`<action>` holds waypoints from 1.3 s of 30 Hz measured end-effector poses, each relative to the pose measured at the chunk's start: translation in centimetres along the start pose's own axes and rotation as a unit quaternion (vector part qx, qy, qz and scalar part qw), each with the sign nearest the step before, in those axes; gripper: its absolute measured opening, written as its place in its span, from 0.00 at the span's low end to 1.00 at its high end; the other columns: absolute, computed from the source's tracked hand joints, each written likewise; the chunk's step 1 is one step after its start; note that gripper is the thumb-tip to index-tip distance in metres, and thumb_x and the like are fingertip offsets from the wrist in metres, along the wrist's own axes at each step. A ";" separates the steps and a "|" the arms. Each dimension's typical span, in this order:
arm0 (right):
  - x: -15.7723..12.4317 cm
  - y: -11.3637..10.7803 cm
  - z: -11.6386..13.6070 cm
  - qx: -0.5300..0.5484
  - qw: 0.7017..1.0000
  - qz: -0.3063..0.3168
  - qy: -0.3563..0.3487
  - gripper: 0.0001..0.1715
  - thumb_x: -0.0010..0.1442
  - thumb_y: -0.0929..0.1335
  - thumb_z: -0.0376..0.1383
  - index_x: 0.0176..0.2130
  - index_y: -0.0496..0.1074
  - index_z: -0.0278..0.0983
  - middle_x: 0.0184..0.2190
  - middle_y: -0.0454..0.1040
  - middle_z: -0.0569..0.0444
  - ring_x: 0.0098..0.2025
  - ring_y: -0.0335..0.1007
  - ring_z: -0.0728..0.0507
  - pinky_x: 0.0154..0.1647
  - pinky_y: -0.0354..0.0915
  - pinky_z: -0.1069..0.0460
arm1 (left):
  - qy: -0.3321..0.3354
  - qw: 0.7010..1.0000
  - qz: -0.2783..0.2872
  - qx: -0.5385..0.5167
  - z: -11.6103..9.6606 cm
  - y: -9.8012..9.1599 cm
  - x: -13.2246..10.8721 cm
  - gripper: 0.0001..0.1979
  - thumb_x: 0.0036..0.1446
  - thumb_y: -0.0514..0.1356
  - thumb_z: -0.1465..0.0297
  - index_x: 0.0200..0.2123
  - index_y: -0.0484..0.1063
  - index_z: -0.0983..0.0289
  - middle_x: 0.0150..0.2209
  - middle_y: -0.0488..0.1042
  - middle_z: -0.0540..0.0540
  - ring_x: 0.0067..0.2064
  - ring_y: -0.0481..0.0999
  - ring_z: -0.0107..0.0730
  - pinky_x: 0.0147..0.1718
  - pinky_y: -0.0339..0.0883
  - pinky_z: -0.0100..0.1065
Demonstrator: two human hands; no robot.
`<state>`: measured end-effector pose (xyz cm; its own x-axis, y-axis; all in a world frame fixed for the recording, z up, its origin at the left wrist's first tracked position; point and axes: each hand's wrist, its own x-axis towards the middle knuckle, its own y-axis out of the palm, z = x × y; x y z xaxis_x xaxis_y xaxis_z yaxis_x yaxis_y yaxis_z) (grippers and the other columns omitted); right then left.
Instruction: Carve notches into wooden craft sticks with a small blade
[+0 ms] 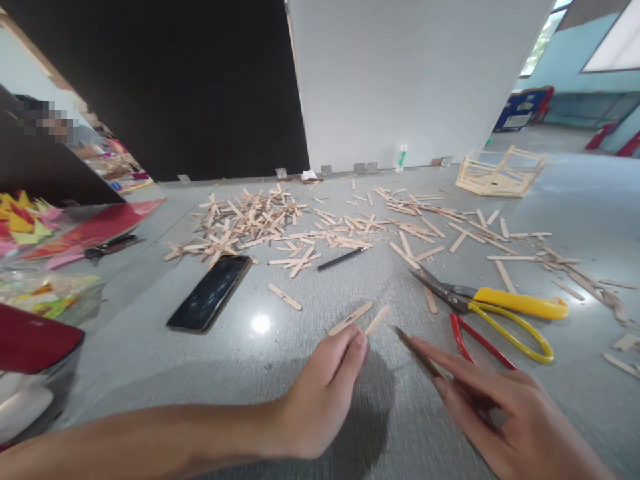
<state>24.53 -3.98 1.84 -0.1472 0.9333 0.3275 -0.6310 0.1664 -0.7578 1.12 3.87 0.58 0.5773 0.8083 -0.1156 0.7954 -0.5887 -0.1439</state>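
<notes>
My left hand point(333, 383) is closed, with a short wooden craft stick point(377, 321) pinched between thumb and forefinger and pointing up and right. Just beyond the knuckles lies another craft stick point(351, 319) with a dark mark or slit in its middle; whether the hand touches it I cannot tell. In my right hand point(500, 407) is a slim craft knife point(420, 355), its blade tip directed toward the held stick but apart from it. Yellow-handled snips point(520, 303) rest beyond the right hand, next to a red-handled tool point(463, 337) partly hidden by that hand.
Piles of craft sticks point(250, 220) spread across the table's back. A phone point(210, 293), a black pen or pencil point(343, 259) and a loose stick point(285, 297) lie nearer. A stick frame point(503, 173) and glue stick point(401, 158) stand behind. Upright panels point(390, 80) border the back.
</notes>
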 end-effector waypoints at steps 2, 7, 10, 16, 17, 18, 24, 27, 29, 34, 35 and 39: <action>-0.1 0.1 -0.1 0.000 1.000 0.001 0.009 0.27 0.69 0.66 0.36 0.65 0.74 0.41 0.20 0.76 0.60 0.18 0.74 0.47 0.17 0.70 0.59 | -0.004 1.000 0.002 0.008 0.1 0.0 0.0 0.23 0.77 0.45 0.53 0.31 0.59 0.60 0.26 0.58 0.45 0.28 0.58 0.28 0.32 0.56 0.33; -0.2 0.2 -0.1 -0.001 1.000 -0.021 -0.002 0.24 0.70 0.66 0.37 0.62 0.75 0.41 0.31 0.85 0.55 0.26 0.82 0.45 0.18 0.73 0.58 | -0.001 0.999 0.003 0.034 -0.2 0.0 0.2 0.21 0.76 0.48 0.56 0.31 0.58 0.60 0.27 0.58 0.45 0.30 0.59 0.29 0.31 0.55 0.33; -0.2 0.2 0.0 -0.008 0.999 -0.038 -0.035 0.19 0.70 0.67 0.35 0.59 0.74 0.43 0.38 0.87 0.57 0.31 0.84 0.47 0.28 0.77 0.59 | -0.002 0.999 0.007 0.036 -0.3 -0.1 0.2 0.19 0.76 0.48 0.58 0.31 0.58 0.60 0.27 0.57 0.45 0.29 0.58 0.29 0.30 0.54 0.32; -0.3 -0.2 0.0 -0.090 0.985 -0.025 -0.144 0.19 0.76 0.61 0.32 0.62 0.70 0.37 0.45 0.85 0.49 0.41 0.83 0.50 0.37 0.76 0.60 | -0.004 0.998 0.024 0.052 -0.5 -0.2 0.2 0.15 0.76 0.47 0.61 0.37 0.66 0.60 0.23 0.54 0.43 0.25 0.56 0.28 0.25 0.52 0.31; -0.2 -0.3 0.0 -0.118 0.979 -0.037 -0.164 0.20 0.78 0.59 0.32 0.62 0.70 0.35 0.45 0.85 0.48 0.41 0.83 0.49 0.36 0.76 0.59 | -0.001 0.998 0.025 0.060 -0.6 -0.2 0.2 0.16 0.75 0.48 0.61 0.38 0.68 0.61 0.22 0.54 0.43 0.24 0.55 0.28 0.25 0.51 0.31; -0.1 -0.5 0.1 -0.146 0.971 -0.047 -0.185 0.20 0.79 0.56 0.31 0.61 0.70 0.33 0.44 0.85 0.48 0.41 0.83 0.48 0.34 0.76 0.58 | 0.003 0.997 0.024 0.068 -0.7 -0.2 0.2 0.17 0.75 0.48 0.60 0.39 0.69 0.61 0.22 0.53 0.43 0.24 0.55 0.29 0.24 0.51 0.31; 0.0 -0.9 0.4 -0.255 0.933 -0.010 -0.254 0.27 0.76 0.51 0.23 0.56 0.73 0.25 0.40 0.87 0.47 0.37 0.83 0.44 0.30 0.75 0.53 | 0.031 0.991 0.019 0.127 -0.5 0.0 0.2 0.20 0.76 0.48 0.57 0.39 0.73 0.62 0.22 0.58 0.44 0.24 0.58 0.27 0.25 0.52 0.30; -0.6 -0.7 0.0 -0.253 0.934 0.007 -0.251 0.30 0.74 0.49 0.22 0.67 0.63 0.20 0.41 0.86 0.45 0.38 0.83 0.44 0.30 0.76 0.53 | 0.049 0.986 0.018 0.156 -0.4 0.1 0.0 0.19 0.76 0.48 0.59 0.40 0.73 0.62 0.23 0.60 0.44 0.24 0.59 0.26 0.26 0.53 0.29; -1.1 -0.7 -0.3 -0.269 0.930 0.024 -0.248 0.33 0.74 0.49 0.23 0.73 0.51 0.21 0.44 0.86 0.45 0.39 0.83 0.44 0.31 0.77 0.53 | 0.064 0.982 0.014 0.177 -0.3 0.2 -0.2 0.18 0.76 0.48 0.60 0.39 0.71 0.62 0.24 0.61 0.44 0.24 0.58 0.26 0.27 0.54 0.29; -2.0 -1.1 -0.2 -0.303 0.918 0.060 -0.249 0.34 0.74 0.51 0.26 0.75 0.43 0.21 0.49 0.84 0.44 0.46 0.82 0.43 0.32 0.78 0.54 | 0.085 0.968 0.004 0.237 0.2 0.2 -0.5 0.17 0.76 0.45 0.65 0.36 0.66 0.61 0.27 0.69 0.48 0.26 0.65 0.28 0.29 0.56 0.31; -2.1 -1.2 -0.1 -0.310 0.915 0.062 -0.252 0.34 0.74 0.50 0.25 0.76 0.42 0.22 0.49 0.84 0.44 0.46 0.82 0.43 0.32 0.79 0.54 | 0.089 0.964 0.003 0.250 0.4 0.1 -0.5 0.16 0.76 0.45 0.66 0.36 0.66 0.61 0.28 0.70 0.49 0.26 0.66 0.29 0.30 0.56 0.32; -1.9 -1.3 0.5 -0.327 0.904 0.038 -0.274 0.35 0.75 0.49 0.25 0.77 0.38 0.28 0.47 0.85 0.46 0.44 0.84 0.43 0.31 0.79 0.53 | 0.107 0.951 0.010 0.290 0.8 0.0 -0.4 0.15 0.75 0.44 0.67 0.37 0.65 0.60 0.29 0.72 0.51 0.27 0.68 0.32 0.31 0.56 0.35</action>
<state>25.25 -6.10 2.47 -0.6399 0.6817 0.3547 -0.0444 0.4280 -0.9027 0.73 3.56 -0.17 0.6648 0.7438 0.0699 0.5840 -0.4590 -0.6696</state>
